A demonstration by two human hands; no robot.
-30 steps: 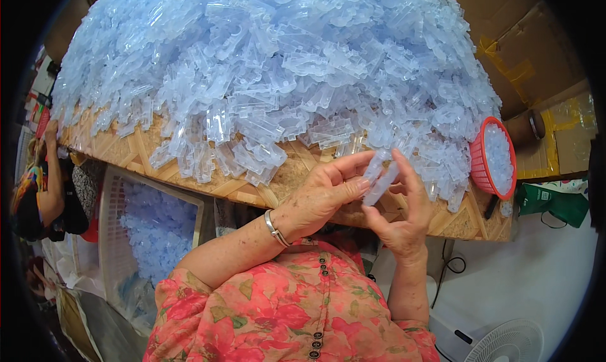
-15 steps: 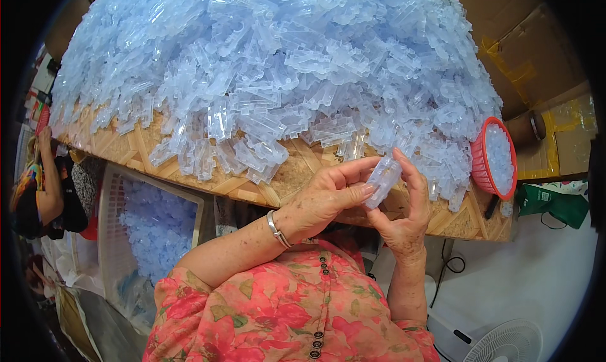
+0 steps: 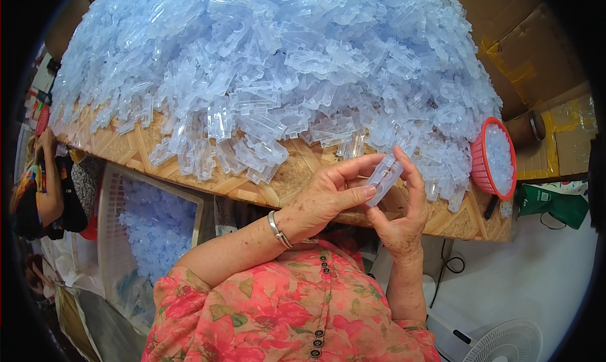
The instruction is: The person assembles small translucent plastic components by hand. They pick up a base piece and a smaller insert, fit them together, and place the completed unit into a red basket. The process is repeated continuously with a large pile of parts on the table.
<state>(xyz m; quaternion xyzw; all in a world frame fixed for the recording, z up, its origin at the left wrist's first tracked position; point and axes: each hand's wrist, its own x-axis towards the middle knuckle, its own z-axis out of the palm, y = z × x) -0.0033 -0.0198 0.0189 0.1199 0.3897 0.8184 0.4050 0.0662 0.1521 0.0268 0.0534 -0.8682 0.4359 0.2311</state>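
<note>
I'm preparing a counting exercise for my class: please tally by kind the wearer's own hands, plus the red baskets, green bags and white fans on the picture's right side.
Left hand and right hand: 2
Red basket: 1
Green bag: 1
White fan: 1
Total: 5

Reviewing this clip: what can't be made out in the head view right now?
All in the head view:
- Left hand's fingertips behind the piece: hidden by the piece and thumb.
- Tabletop under the pile: covered by the pile.
- Pile's far end: cut off by the upper edge.
- Fan's lower part: cut off by the lower edge.
- What the other person's hand holds, if anything: too small near the rim.
</note>
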